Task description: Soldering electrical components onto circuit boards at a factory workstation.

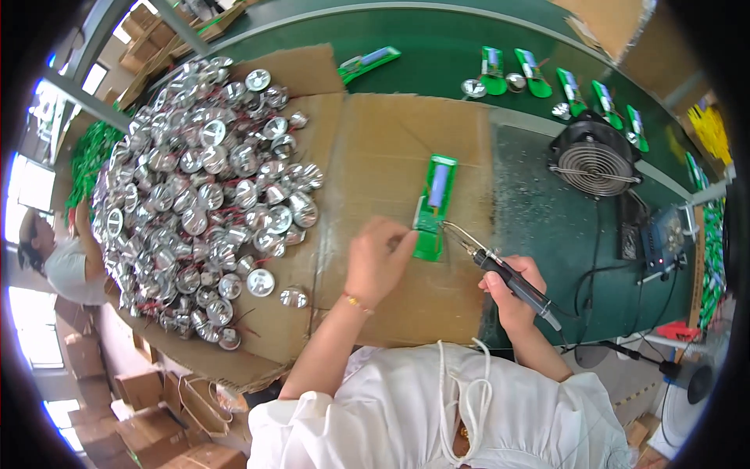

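Observation:
A green plastic housing (429, 244) lies on the brown cardboard in front of me, with a bluish-purple cylindrical cell (440, 184) in its far half. My left hand (376, 262) is at its left edge. The fingers are drawn together in a pinch, and what they hold is hidden. In my right hand (516, 291) is a black-handled soldering iron (522, 286), gripped like a pen. Its bent metal tip reaches the housing's right side, near the middle; whether it touches cannot be made out.
Shiny silver lamp cups (211, 195) with red wires heap on cardboard at the left. More green housings (492, 72) line the far green surface, some beside silver cups. A black fan (595, 160) and a blue soldering station (664, 241) with cables stand right. Another person (74, 266) is far left.

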The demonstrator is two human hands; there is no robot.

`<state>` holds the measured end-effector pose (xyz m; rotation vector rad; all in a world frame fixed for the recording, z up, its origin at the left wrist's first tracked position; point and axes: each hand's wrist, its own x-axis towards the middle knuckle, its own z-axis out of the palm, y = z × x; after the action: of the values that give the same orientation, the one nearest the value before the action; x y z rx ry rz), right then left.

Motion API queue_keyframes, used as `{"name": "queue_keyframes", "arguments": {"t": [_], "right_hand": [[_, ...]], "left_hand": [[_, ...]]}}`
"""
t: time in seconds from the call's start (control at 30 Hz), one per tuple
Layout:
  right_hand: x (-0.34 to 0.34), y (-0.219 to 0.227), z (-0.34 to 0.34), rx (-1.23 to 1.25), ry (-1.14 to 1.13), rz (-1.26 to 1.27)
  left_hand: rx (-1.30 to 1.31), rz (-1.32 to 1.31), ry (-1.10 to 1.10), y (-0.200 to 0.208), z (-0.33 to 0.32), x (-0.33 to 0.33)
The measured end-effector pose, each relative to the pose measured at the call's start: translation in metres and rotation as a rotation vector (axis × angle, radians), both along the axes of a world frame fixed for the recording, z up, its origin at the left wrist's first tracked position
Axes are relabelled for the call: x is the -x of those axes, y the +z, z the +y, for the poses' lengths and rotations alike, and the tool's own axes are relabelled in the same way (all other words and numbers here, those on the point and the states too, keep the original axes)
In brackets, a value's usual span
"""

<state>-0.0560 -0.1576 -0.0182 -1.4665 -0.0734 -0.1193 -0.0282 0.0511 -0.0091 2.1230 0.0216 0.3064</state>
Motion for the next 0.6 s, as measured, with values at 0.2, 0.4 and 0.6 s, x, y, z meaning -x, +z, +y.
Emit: {"name": "queue_keyframes", "arguments": {"t": [0.2, 0.4, 0.6], "right_hand": [[-0.012, -0.003, 0.013, 0.086, 0.004, -0.001], [-0.015, -0.003, 0.017, 0.038, -0.001, 0.095], [-0.015, -0.005, 0.016, 0.113, 0.015, 0.036]], "left_hand": [[-0.088, 0.094, 0.038, -0.006, 0.0, -0.003], [-0.093, 0.08, 0.051, -0.01, -0.002, -0.008], [-0.061, 0.106, 0.052, -0.008, -0.002, -0.009]]}}
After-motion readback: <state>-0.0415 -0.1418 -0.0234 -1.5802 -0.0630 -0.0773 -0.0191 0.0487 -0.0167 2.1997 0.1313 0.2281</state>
